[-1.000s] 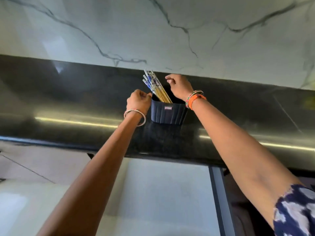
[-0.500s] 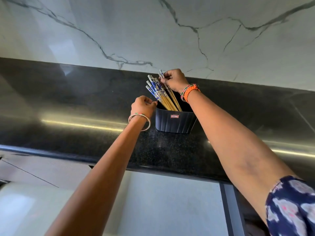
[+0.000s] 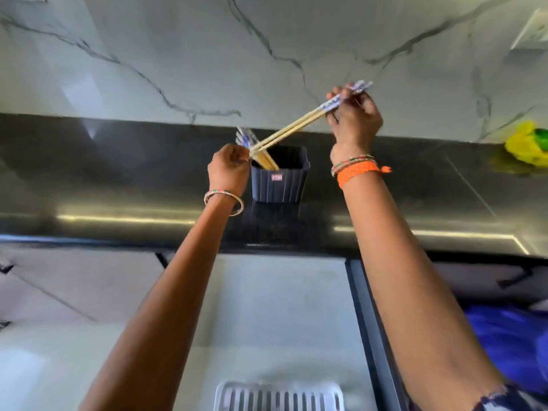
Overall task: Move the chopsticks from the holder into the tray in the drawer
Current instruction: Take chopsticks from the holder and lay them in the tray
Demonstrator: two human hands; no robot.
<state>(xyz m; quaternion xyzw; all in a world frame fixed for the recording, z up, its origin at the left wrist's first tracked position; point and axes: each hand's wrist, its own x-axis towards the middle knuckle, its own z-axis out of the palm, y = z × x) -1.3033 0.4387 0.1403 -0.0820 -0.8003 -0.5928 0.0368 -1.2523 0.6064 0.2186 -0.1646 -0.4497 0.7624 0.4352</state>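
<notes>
The right hand [image 3: 354, 120] has its grip closed on the blue ends of a few chopsticks [image 3: 292, 129]. It holds them up high and tilted, so the thin ends can slide out of the holder [image 3: 278, 175]. Those thin ends are just at the holder's left rim, near the left hand [image 3: 229, 170]. The left hand's grip is closed too, pinching the rest of the sticks [image 3: 252, 146] at the rim, likely so they do not come out with the others. The holder stands on the dark worktop [image 3: 133, 173]. A white tray [image 3: 278, 396] shows at the bottom, well apart from the holder. No chopsticks are in it yet.
</notes>
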